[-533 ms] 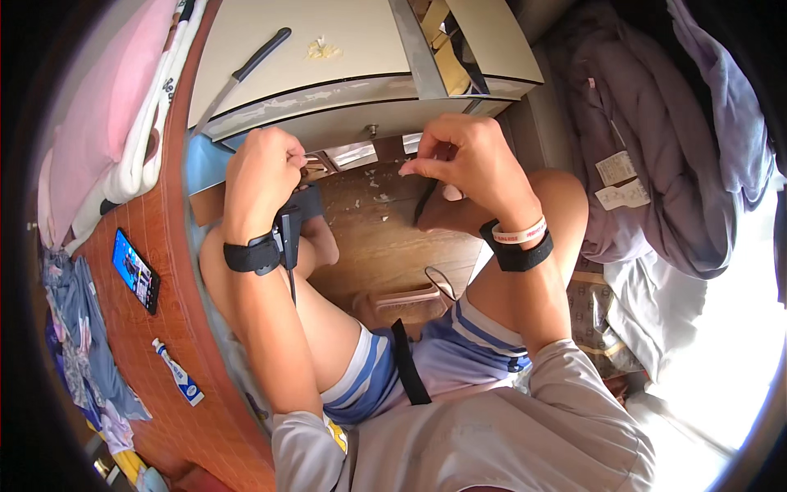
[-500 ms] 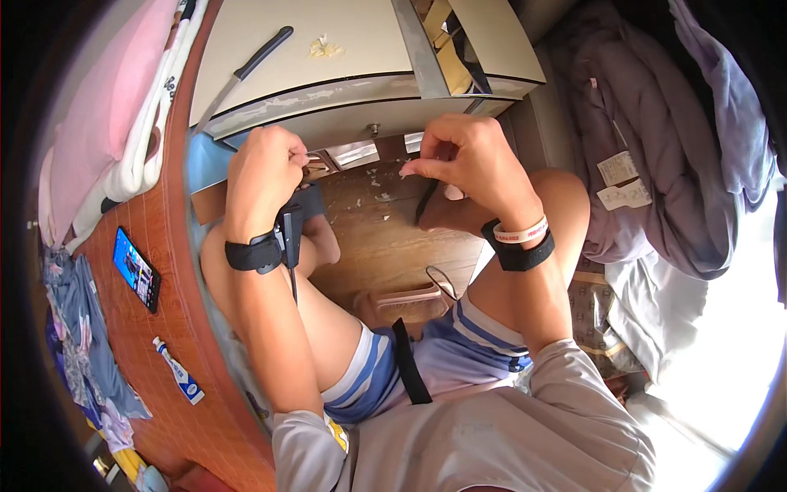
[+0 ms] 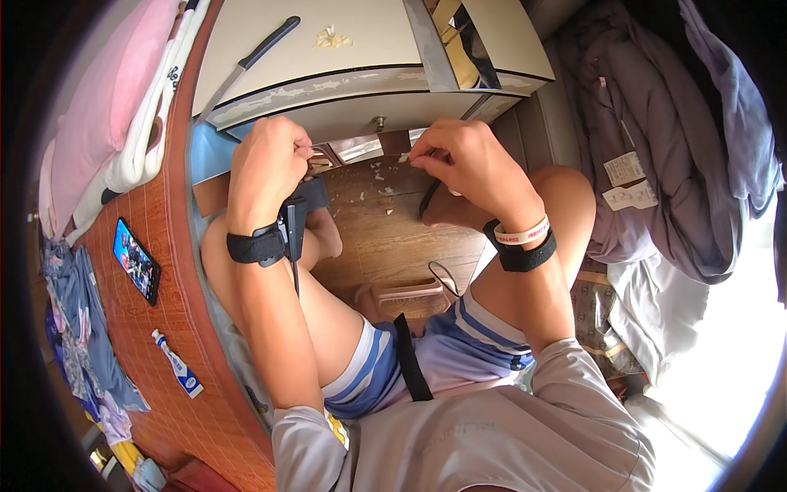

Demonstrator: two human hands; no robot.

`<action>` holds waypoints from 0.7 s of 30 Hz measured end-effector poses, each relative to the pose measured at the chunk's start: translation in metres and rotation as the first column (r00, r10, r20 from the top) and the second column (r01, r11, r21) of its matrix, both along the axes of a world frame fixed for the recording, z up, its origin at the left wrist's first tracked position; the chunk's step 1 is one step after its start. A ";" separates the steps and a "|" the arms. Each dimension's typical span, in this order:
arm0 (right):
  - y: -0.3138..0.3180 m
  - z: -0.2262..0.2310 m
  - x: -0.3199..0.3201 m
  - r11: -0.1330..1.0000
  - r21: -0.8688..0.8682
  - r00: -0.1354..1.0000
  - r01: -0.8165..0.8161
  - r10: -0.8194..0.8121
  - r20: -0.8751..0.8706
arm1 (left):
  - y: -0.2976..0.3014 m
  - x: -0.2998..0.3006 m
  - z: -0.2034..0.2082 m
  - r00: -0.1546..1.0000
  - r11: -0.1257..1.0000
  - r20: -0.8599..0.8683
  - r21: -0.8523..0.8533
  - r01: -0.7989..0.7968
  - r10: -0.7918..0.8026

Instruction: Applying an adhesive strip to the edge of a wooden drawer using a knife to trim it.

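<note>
My left hand (image 3: 269, 168) is raised over my left knee, its fingertips pinched together; what they hold, if anything, is too small to name. Across from it, my right hand (image 3: 469, 160) pinches a small pale flake (image 3: 404, 157) between thumb and fingers. The hands are apart, both near the front of a cream cabinet (image 3: 328, 123). On the cabinet top lie a knife (image 3: 270, 41) with a black handle and a small pile of pale yellow scraps (image 3: 332, 38). More pale flakes (image 3: 377, 167) are scattered on the wooden floor (image 3: 373, 238) between my feet.
To the left, a smartphone (image 3: 137, 261) with a lit screen and a white-and-blue tube (image 3: 176, 363) lie on a reddish-brown wooden surface (image 3: 201, 303). Pink bedding (image 3: 115, 74) is beyond them. Dark clothing (image 3: 656, 139) hangs at the right. A pink slipper (image 3: 406, 293) is on the floor.
My right thumb and fingers have drawn closer together, and a pale flake shows at their tips. My left hand stays pinched in nearly the same place. The whole view has shifted slightly.
</note>
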State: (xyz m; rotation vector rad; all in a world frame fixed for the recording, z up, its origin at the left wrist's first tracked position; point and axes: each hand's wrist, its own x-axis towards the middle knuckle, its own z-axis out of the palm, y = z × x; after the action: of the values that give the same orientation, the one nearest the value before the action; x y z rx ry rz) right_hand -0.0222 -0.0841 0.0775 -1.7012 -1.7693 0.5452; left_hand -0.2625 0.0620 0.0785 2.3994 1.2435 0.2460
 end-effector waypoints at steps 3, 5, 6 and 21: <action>0.001 0.010 -0.004 0.997 -0.080 1.000 -0.015 0.015 0.002 | 0.001 -0.001 -0.001 1.000 1.000 0.003 0.005 -0.004 0.004; 0.001 0.007 -0.005 0.998 -0.067 1.000 -0.002 0.002 0.000 | 0.001 0.000 -0.002 1.000 1.000 0.005 0.001 -0.007 0.007; 0.001 0.006 -0.005 0.998 -0.055 1.000 0.009 -0.009 -0.004 | 0.000 0.001 -0.002 1.000 1.000 0.007 -0.001 -0.011 0.011; -0.016 0.040 -0.001 0.999 -0.019 0.999 0.030 -0.030 0.043 | 0.015 0.000 -0.018 0.992 0.994 0.086 -0.046 0.096 -0.092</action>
State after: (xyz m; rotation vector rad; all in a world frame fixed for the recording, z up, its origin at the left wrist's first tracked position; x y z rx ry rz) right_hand -0.0227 -0.1000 0.1172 -1.7621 -1.7705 0.5188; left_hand -0.2629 0.0774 0.0607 2.3718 1.0842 0.2804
